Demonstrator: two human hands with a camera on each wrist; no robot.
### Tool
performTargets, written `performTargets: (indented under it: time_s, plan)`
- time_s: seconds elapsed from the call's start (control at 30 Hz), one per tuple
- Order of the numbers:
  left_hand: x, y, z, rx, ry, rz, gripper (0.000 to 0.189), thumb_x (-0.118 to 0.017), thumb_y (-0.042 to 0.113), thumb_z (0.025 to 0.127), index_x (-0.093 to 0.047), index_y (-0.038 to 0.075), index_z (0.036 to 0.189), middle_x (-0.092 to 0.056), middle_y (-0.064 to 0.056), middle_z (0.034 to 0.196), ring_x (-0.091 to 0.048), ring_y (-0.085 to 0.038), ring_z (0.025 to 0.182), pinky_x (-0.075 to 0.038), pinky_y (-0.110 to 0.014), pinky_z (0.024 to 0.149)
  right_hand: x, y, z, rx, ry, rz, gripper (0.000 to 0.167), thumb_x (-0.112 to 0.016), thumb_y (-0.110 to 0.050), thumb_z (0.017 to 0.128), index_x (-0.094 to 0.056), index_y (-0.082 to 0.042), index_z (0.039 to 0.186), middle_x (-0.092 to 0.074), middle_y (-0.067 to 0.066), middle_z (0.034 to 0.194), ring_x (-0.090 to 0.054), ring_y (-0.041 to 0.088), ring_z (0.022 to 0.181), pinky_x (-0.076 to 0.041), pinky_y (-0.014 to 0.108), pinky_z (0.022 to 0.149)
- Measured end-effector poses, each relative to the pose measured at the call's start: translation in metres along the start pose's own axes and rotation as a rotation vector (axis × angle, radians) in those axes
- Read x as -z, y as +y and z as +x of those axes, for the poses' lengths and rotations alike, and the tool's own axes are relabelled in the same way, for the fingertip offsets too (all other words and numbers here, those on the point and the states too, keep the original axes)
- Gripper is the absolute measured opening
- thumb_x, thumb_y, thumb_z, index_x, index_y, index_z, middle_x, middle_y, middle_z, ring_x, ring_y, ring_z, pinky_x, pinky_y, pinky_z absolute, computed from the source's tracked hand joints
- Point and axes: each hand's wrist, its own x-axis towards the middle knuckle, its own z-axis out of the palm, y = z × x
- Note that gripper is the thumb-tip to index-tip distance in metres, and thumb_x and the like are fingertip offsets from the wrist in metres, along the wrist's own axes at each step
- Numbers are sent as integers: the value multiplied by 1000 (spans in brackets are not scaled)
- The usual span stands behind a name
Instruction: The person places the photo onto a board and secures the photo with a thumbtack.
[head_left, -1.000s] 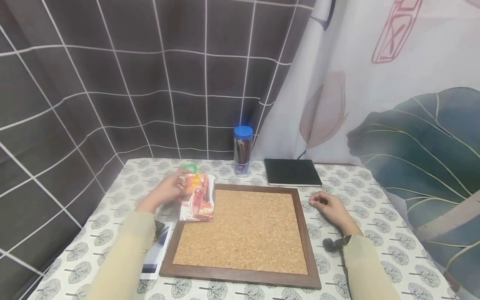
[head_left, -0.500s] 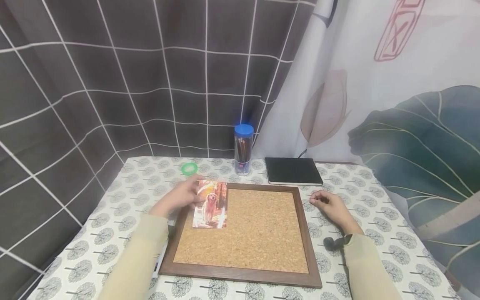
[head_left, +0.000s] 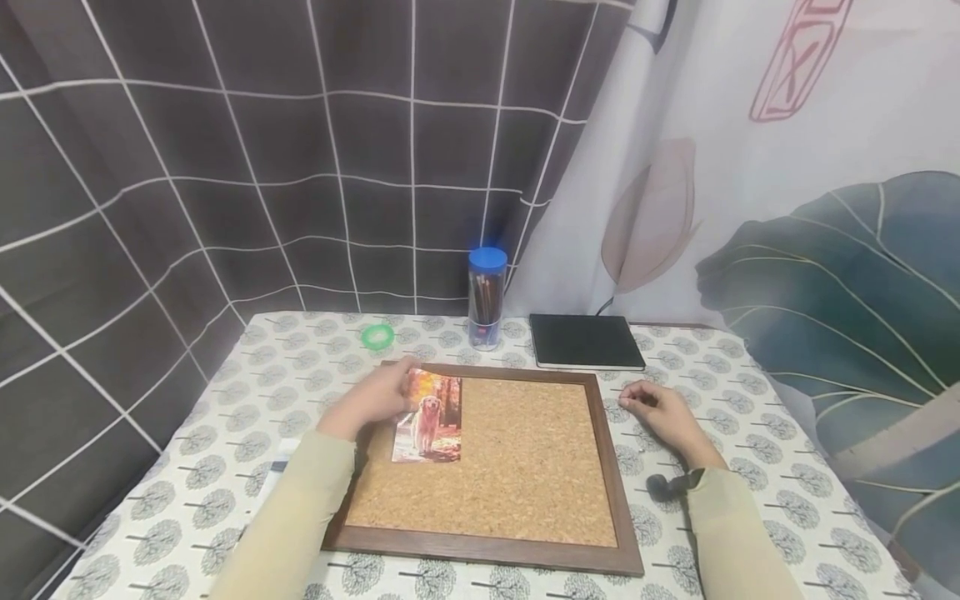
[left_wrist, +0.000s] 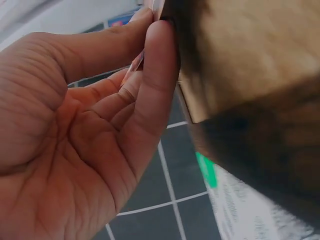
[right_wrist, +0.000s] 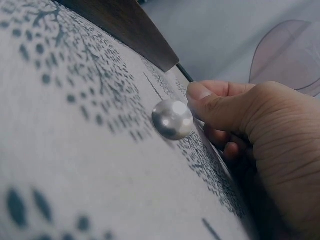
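Observation:
A photo print [head_left: 435, 417] of a golden dog among autumn leaves lies over the upper left part of a cork board [head_left: 540, 467] with a brown frame. My left hand [head_left: 378, 393] pinches the print at its upper left side. The left wrist view shows the print's edge between the thumb and fingers of that hand [left_wrist: 95, 115], close to the board's frame. To the right of the board, my right hand [head_left: 660, 417] rests on the tablecloth, its fingers loosely curled. In the right wrist view a silvery domed piece [right_wrist: 172, 120] sits on the cloth just before the thumb.
Behind the board stand a clear jar with a blue lid [head_left: 487, 300], holding pencils, and a black flat pad [head_left: 587, 342]. A green ring-shaped thing [head_left: 377, 337] lies at the back left. Another print [head_left: 281, 454] is partly hidden under the left sleeve.
My left hand has carried the dog print right and slightly toward me, from the board's left edge onto the cork. The right hand stays put.

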Motion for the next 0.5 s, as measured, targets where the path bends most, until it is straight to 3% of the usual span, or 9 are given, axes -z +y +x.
performTargets:
  time_s: [0.2, 0.5]
  plan:
    - [0, -10, 2, -16, 9, 93, 70, -83, 16, 80, -48, 2, 139, -63, -5, 87, -64, -27, 87, -54, -52, 87, -2, 2, 0, 1, -3, 3, 10, -71, -25, 94, -71, -16, 99, -71, -2, 93, -62, 18, 83, -49, 28, 76]
    - [-4, -15, 6, -34, 3, 108, 68, -84, 20, 80, -50, 4, 137, -67, -8, 97, -66, -30, 93, -54, -51, 89, -1, 2, -1, 2, 15, -1, 7, -72, -21, 94, -71, -15, 97, -71, -1, 91, -62, 17, 81, -49, 28, 75]
